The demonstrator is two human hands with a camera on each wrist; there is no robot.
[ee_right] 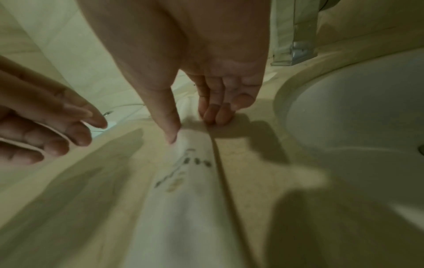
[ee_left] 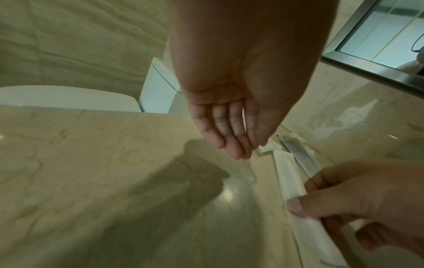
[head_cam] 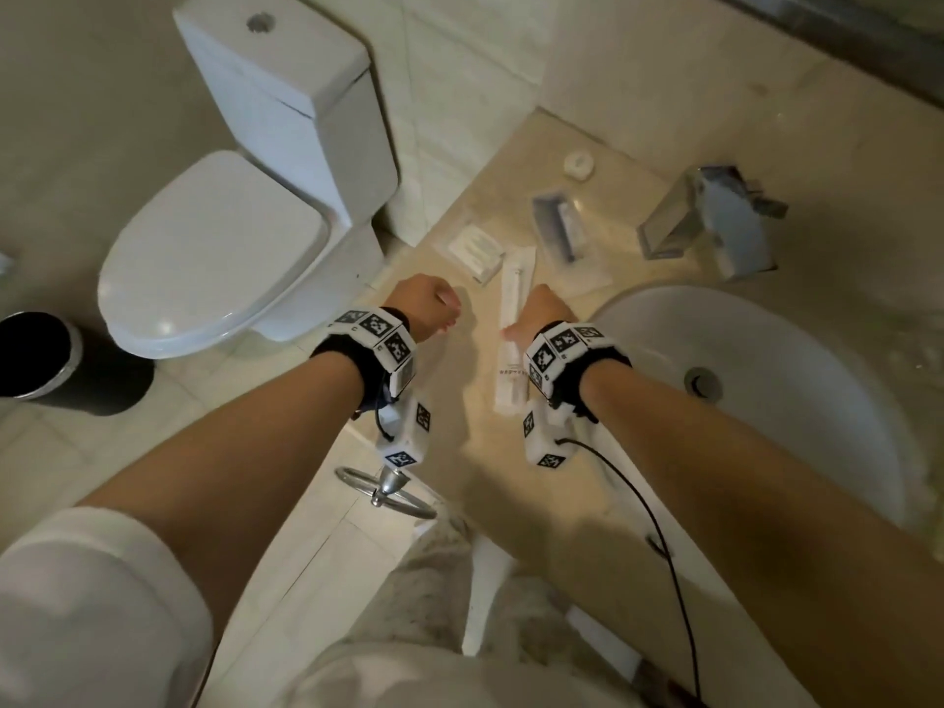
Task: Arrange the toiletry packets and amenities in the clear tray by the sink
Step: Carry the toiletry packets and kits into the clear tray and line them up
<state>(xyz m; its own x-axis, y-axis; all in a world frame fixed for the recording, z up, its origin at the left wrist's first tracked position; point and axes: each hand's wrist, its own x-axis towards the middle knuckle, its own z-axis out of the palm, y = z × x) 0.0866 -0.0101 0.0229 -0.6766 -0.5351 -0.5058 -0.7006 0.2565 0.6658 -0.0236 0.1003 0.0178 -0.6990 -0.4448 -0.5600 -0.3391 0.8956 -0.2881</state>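
A long white toiletry packet (head_cam: 512, 298) with printed lettering lies lengthwise on the marble counter (head_cam: 459, 442), left of the sink. My right hand (head_cam: 516, 324) pinches its middle, thumb on one long edge and fingers on the other, as the right wrist view shows (ee_right: 195, 129). To the packet's left, my left hand (head_cam: 449, 311) hovers above the counter holding nothing, fingers straight in the left wrist view (ee_left: 238, 150). The clear tray (head_cam: 587, 268) sits farther back with a grey packet (head_cam: 551, 227) in it. A small white boxed packet (head_cam: 477, 247) lies left of the tray.
A chrome faucet (head_cam: 715, 222) stands behind the white sink (head_cam: 766, 401) on the right. A small round white item (head_cam: 579, 165) rests near the wall. The toilet (head_cam: 230, 196) and a black bin (head_cam: 41, 355) are left of the counter edge. A towel ring (head_cam: 388, 490) hangs below.
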